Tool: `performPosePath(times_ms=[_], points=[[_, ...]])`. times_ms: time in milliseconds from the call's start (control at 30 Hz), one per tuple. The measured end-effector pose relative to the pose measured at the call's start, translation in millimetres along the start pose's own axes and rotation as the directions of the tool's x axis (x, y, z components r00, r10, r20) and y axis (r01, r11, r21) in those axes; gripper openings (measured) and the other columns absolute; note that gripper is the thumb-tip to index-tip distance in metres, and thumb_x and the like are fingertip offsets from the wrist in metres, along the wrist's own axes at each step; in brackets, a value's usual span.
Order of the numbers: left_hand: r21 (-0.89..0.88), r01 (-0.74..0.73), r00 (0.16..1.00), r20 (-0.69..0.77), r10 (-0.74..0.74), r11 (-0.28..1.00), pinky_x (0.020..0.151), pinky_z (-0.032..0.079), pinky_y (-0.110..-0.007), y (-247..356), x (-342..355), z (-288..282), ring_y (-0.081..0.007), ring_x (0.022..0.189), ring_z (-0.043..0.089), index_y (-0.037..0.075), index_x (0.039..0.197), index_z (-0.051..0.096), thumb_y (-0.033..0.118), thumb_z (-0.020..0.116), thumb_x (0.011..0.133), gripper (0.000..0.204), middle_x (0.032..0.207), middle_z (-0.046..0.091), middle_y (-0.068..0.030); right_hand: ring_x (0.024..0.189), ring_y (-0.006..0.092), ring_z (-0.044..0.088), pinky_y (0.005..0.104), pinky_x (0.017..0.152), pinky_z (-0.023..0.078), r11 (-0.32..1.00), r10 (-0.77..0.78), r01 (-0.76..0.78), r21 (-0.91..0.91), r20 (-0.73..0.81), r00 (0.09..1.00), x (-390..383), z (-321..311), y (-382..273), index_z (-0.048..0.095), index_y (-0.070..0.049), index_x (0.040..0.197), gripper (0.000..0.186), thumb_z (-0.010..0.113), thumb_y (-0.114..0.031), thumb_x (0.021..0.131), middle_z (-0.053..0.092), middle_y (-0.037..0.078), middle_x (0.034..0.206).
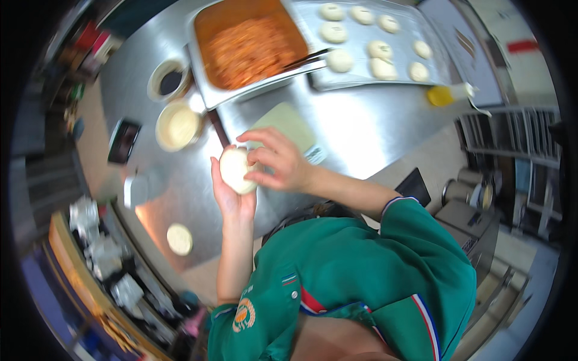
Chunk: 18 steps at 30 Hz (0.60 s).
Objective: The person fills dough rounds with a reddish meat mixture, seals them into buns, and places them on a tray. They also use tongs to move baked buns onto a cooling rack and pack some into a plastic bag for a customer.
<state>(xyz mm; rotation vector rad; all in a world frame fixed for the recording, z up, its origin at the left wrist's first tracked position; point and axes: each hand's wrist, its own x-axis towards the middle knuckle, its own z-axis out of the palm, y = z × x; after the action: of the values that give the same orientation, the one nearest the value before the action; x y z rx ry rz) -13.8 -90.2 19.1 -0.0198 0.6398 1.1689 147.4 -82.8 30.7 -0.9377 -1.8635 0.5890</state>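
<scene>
Smooth round dough ball (pixel 235 170) between both cupped hands

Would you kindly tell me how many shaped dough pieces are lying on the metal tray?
8, all on the metal tray at the far end of the table: three along the far row, then five nearer ones. None look hidden.

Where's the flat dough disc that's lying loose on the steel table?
In the head view, the flat dough disc lies alone on the steel table, lower left of the left hand.

Left hand (pixel 232 195) cups dough ball (pixel 235 169); right hand (pixel 278 161) pinches it.
</scene>
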Motion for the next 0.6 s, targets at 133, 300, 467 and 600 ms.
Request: performPosePath(times_ms=[133,300,467,600], points=[[0.182,0.130,0.991,-0.046,-0.124,0.975,0.103,0.044,-0.041,-69.4,7.1,61.5,-0.0257,0.119,0.057,0.008,0.136,0.048,0.049,0.033,0.104,0.054,0.130,0.057,-0.0100,0.120,0.0355,0.053,0.0477,0.104,0.040,0.976,-0.138,0.105,-0.190,-0.172,0.975,-31.4,-60.0,20.5,0.061,-0.010,0.113,0.049,0.071,-0.046,0.081,0.057,0.016,0.127],[0.499,0.196,0.905,0.241,-0.352,0.844,0.118,0.021,-0.041,-144.2,36.6,125.8,-0.0246,0.144,0.027,0.009,0.156,0.015,0.052,0.033,0.104,0.070,0.157,0.026,-0.0114,0.120,0.0340,0.056,0.0489,0.103,0.042,0.875,0.435,-0.264,0.406,-0.419,0.797,-72.5,-123.9,66.4,0.052,-0.006,0.128,0.061,0.055,-0.056,0.093,0.057,0.016,0.128],[0.871,-0.387,0.912,0.410,-0.015,0.302,0.116,0.024,-0.043,-181.5,72.7,120.1,-0.0289,0.142,0.031,0.005,0.151,0.027,0.023,0.054,0.099,0.061,0.154,0.032,-0.0140,0.116,0.0269,0.058,0.0482,0.097,0.050,0.096,0.907,0.045,0.994,-0.106,0.408,-79.5,-247.2,156.3,0.049,-0.004,0.130,0.046,0.047,-0.040,0.102,0.059,0.014,0.126],[0.906,-0.414,0.909,0.407,-0.087,-0.086,0.111,0.033,-0.041,-158.8,71.8,65.1,-0.0334,0.133,0.045,0.000,0.136,0.049,0.012,0.056,0.094,0.044,0.140,0.050,-0.0188,0.110,0.0246,0.059,0.0394,0.094,0.050,0.619,0.784,-0.163,0.769,-0.589,0.197,-63.9,-356.0,263.7,0.052,-0.005,0.127,0.041,0.060,-0.033,0.097,0.060,0.010,0.119]])
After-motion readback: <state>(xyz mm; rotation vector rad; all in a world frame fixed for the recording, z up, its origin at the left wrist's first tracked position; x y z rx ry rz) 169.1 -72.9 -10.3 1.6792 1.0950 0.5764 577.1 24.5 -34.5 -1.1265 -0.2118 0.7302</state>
